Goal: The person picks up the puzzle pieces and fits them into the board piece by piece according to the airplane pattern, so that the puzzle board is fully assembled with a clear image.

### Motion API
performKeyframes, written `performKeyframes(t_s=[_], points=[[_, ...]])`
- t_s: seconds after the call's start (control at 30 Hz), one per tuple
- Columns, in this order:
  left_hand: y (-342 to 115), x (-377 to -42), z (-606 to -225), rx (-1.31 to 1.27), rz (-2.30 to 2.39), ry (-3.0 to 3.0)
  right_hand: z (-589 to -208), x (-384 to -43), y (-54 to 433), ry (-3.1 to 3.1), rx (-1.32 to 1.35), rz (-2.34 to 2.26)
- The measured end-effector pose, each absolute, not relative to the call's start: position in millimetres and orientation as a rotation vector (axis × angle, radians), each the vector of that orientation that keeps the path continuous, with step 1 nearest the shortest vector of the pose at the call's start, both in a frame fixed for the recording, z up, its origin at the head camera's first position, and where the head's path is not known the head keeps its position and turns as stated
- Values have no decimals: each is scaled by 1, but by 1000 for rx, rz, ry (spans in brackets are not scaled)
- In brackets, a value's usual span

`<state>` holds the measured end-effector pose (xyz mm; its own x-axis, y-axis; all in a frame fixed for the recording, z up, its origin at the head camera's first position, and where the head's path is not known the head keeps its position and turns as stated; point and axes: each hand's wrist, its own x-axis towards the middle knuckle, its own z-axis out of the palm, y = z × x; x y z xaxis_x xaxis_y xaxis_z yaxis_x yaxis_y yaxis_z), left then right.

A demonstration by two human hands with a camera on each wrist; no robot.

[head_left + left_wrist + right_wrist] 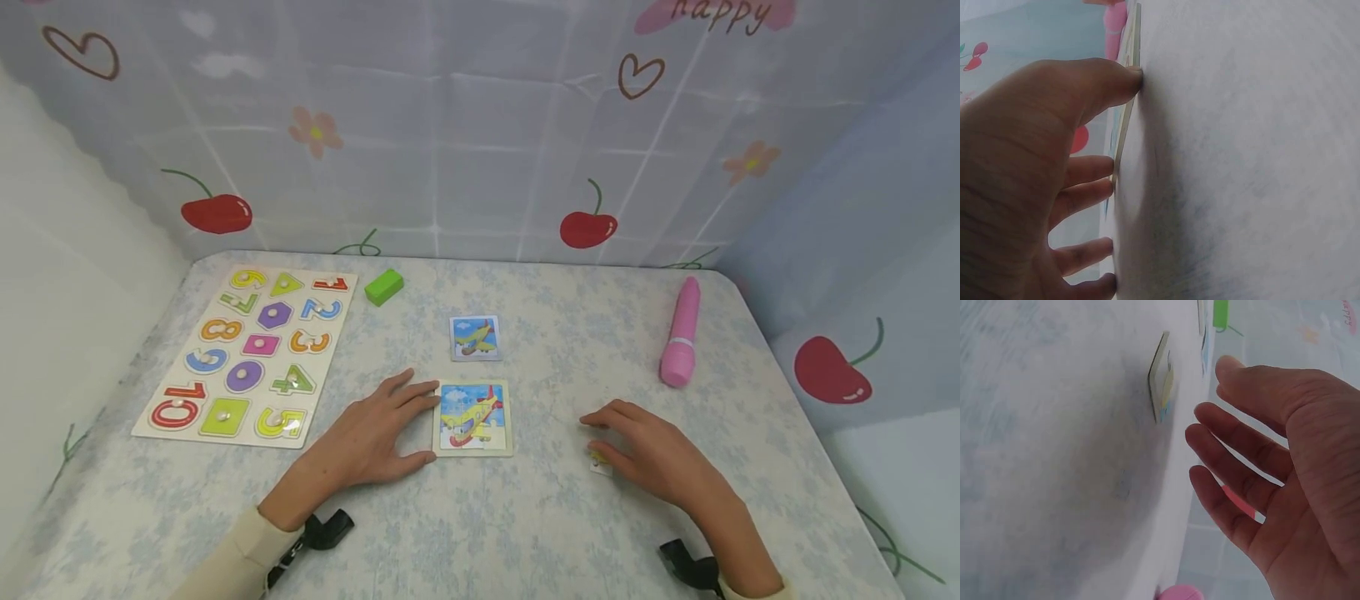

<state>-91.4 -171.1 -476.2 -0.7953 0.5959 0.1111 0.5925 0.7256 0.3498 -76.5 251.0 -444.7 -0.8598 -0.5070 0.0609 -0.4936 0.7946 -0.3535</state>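
A small square jigsaw puzzle [472,417] with a yellow and red airplane lies in a pale frame on the table. Its lower right part shows a pale bare patch. My left hand [378,437] rests at the puzzle's left side, thumb and fingertips along the frame's edge; the left wrist view shows the thumb [1125,81] at that edge. To the right, my right hand [660,458] is above a loose puzzle piece [600,467], partly hidden under the thumb. In the right wrist view, its loosely bent fingers stand apart from the piece [1156,384].
Behind the puzzle lies a small card [475,337] with the same airplane. A board of numbers and shapes [318,383] covers the left side, with a green block [384,287] near its top corner. At the right lies a pink pen-shaped object [682,333]. A printed curtain [480,150] hangs behind.
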Motion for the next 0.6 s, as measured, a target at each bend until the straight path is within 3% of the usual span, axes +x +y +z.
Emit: performKeyframes(t_s=[0.6], points=[[-172,-91,-475,981,595,2894,-452,-60,268,2885,-689,-574]])
